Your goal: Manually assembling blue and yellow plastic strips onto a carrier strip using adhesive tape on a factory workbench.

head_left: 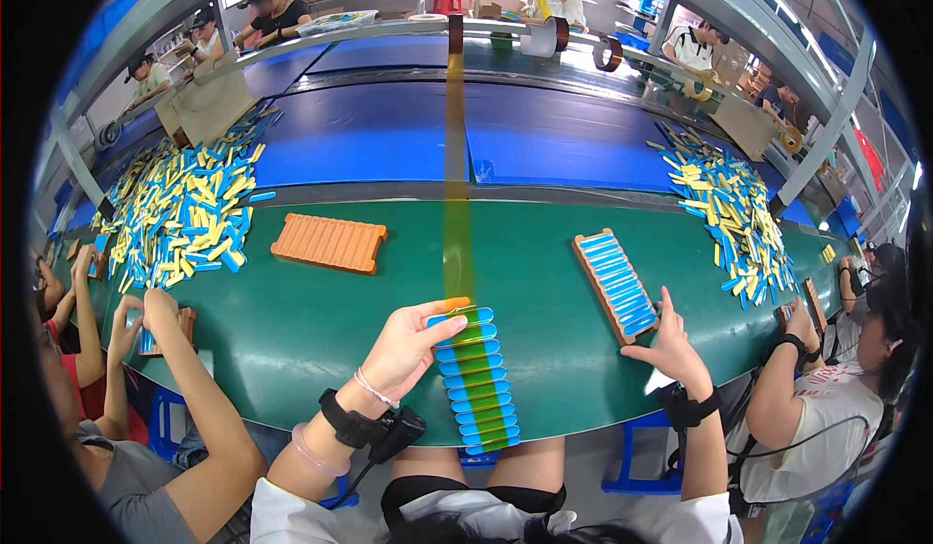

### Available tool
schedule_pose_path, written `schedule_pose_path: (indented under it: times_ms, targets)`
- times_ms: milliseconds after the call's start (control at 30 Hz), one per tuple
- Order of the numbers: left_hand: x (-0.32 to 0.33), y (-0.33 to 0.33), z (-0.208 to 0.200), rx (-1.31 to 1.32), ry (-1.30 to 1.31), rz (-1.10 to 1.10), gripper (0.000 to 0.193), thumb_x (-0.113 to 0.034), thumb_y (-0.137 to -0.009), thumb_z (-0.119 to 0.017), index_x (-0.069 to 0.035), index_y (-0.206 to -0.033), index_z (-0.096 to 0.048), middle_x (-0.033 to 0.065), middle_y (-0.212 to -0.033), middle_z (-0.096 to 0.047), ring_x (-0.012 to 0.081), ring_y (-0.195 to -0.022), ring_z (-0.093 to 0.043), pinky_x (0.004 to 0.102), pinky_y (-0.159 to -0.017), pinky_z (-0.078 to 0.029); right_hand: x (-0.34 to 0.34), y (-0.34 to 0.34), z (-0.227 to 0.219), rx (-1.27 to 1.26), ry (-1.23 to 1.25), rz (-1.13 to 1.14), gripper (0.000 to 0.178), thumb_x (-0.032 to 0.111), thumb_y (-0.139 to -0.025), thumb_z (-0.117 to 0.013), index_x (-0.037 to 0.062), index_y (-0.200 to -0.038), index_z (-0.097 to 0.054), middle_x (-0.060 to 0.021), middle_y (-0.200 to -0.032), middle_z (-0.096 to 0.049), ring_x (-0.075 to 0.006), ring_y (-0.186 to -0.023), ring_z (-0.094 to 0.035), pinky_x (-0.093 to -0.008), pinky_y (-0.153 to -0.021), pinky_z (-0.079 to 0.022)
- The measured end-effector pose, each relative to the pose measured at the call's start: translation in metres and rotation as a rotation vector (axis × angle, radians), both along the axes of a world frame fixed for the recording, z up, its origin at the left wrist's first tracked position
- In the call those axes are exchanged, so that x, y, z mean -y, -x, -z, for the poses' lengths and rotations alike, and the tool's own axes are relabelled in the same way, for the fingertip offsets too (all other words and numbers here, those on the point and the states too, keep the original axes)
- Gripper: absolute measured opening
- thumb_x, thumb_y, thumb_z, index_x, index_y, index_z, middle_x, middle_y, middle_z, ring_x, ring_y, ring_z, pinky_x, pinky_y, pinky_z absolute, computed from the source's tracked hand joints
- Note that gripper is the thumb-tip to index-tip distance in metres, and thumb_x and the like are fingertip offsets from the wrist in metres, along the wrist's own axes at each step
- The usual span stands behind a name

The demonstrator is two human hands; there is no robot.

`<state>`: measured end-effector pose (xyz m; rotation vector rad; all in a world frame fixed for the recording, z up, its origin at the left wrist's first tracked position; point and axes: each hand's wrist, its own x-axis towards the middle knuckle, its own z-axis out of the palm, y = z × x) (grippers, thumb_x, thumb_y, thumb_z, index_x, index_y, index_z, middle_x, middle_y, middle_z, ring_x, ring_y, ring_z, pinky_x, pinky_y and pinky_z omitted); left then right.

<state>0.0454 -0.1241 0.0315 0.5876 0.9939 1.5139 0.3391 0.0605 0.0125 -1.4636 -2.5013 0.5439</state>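
My left hand point(413, 345) is closed at the upper end of a row of blue round-ended strips point(476, 388). They lie side by side across a band of yellowish see-through tape point(455, 155), which runs down from above. Something orange shows at the fingertips; I cannot tell what it is. On the right, my right hand point(678, 350) has its fingers spread, by the near corner of an orange-brown ribbed tray point(590, 252) filled with blue strips point(620, 283). Whether the thumb touches that tray is unclear. A second ribbed tray point(328, 243), with bare slots, lies left of the tape.
Piles of loose blue and yellow strips lie at the left point(185, 213) and right point(734, 218) of the green table point(389, 301). Tape rolls point(556, 35) hang on a bar overhead. Blue sheets point(360, 140) lie beyond. Co-workers sit close on both sides.
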Motion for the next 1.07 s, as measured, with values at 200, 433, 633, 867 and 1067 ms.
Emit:
schedule_pose_path:
  times_ms: [200, 433, 633, 867, 1067]
  targets:
    - [0.005, 0.003, 0.002, 0.078, -0.034, 0.016, 0.033, -0.007, -0.084, -0.050, 0.007, -0.113, -0.044, 0.0122, -0.102, -0.057, 0.0158, -0.091, -0.056, 0.0298, -0.082, -0.046, 0.005, 0.008, 0.006, -0.183, 0.009, -0.118, 0.103, 0.019, -0.058, -0.073, -0.0011, -0.131, -0.004, -0.0245, -0.115, -0.034, -0.0346, -0.107, -0.034, -0.0396, -0.092, -0.031]
    - [0.016, 0.010, -0.007, 0.162, -0.060, -0.047, 0.033, -0.017, -0.088, -0.044, 0.004, -0.114, -0.045, 0.0119, -0.101, -0.057, 0.0185, -0.089, -0.057, 0.0324, -0.080, -0.046, 0.130, 0.029, 0.000, -0.182, -0.092, -0.182, 0.100, 0.014, -0.054, -0.069, -0.0133, -0.126, -0.005, -0.0277, -0.110, -0.033, -0.0395, -0.099, -0.034, -0.0444, -0.091, -0.026]
    - [0.029, 0.026, -0.010, 0.181, -0.002, -0.077, 0.027, -0.018, -0.088, -0.044, 0.003, -0.102, -0.051, 0.0114, -0.094, -0.059, 0.0172, -0.084, -0.058, 0.0318, -0.074, -0.048, 0.177, 0.094, 0.011, -0.290, -0.151, -0.215, 0.088, 0.018, -0.063, -0.069, -0.0125, -0.125, -0.014, -0.0288, -0.114, -0.031, -0.0408, -0.102, -0.034, -0.0457, -0.088, -0.030]
    - [0.028, 0.010, -0.024, -0.054, -0.095, -0.151, 0.007, -0.010, -0.082, -0.055, -0.003, -0.079, -0.054, 0.0015, -0.079, -0.058, 0.0054, -0.072, -0.053, 0.0193, -0.065, -0.042, 0.124, 0.131, -0.039, -0.885, 0.735, -0.300, 0.035, 0.020, -0.083, -0.054, -0.0038, -0.107, -0.044, -0.0158, -0.105, -0.048, -0.0211, -0.096, -0.049, -0.0321, -0.079, -0.042]
    - [0.022, -0.015, -0.032, -0.209, -0.108, -0.223, 0.007, -0.008, -0.080, -0.057, -0.005, -0.077, -0.050, 0.0002, -0.079, -0.056, 0.0042, -0.076, -0.049, 0.0176, -0.067, -0.038, 0.098, 0.161, -0.056, -0.825, 1.076, -0.422, 0.034, 0.016, -0.087, -0.047, 0.0034, -0.118, -0.043, -0.0065, -0.102, -0.053, -0.0105, -0.090, -0.050, -0.0203, -0.080, -0.039]
